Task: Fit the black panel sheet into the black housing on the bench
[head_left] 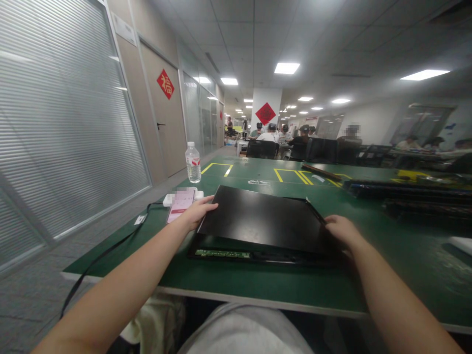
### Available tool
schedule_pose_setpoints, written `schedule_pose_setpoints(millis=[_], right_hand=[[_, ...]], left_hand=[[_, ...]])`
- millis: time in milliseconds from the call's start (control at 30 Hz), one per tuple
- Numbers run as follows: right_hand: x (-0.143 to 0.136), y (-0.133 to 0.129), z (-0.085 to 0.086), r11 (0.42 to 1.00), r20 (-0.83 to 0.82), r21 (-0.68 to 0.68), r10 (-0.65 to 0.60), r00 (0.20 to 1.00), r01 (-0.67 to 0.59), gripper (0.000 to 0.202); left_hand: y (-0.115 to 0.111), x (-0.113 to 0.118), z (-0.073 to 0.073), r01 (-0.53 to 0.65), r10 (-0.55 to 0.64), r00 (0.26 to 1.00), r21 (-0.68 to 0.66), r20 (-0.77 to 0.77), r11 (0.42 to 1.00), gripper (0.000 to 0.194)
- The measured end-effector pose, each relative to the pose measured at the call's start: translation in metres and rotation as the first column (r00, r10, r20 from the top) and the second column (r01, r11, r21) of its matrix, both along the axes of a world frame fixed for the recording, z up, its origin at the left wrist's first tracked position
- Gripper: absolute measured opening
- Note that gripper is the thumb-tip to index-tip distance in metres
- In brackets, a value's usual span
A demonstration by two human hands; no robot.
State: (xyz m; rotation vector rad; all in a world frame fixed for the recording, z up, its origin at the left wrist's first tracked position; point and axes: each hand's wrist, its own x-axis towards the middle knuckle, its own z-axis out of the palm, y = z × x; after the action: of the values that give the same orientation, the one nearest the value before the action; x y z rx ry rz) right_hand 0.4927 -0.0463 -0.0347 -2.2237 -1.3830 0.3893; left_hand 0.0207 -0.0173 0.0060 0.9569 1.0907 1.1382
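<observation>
A red diamond sign (165, 84) on the door (162, 123) at upper left bears the gold character 福. A second red diamond (265, 113) hangs on the white pillar (266, 98) at centre, its character unreadable.
</observation>
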Motion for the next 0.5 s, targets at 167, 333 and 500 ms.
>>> schedule_pose_setpoints(millis=[167, 333, 500], right_hand=[[0.002, 0.002, -0.003, 0.999, -0.013, 0.046, -0.012, 1.0, 0.012, 0.057], [0.001, 0.002, -0.001, 0.997, -0.097, 0.081, -0.004, 0.995, 0.012, 0.055], [-0.001, 0.003, -0.002, 0.983, -0.141, 0.18, -0.009, 0.99, 0.035, 0.038]], left_hand=[[-0.003, 0.003, 0.004, -0.014, 0.012, 0.999, 0.061, 0.039, 0.998, 0.058], [-0.009, 0.006, 0.011, 0.051, -0.061, 0.996, 0.141, 0.068, 0.989, 0.062], [-0.013, 0.01, 0.012, 0.054, -0.087, 0.989, 0.261, 0.116, 0.964, 0.074]])
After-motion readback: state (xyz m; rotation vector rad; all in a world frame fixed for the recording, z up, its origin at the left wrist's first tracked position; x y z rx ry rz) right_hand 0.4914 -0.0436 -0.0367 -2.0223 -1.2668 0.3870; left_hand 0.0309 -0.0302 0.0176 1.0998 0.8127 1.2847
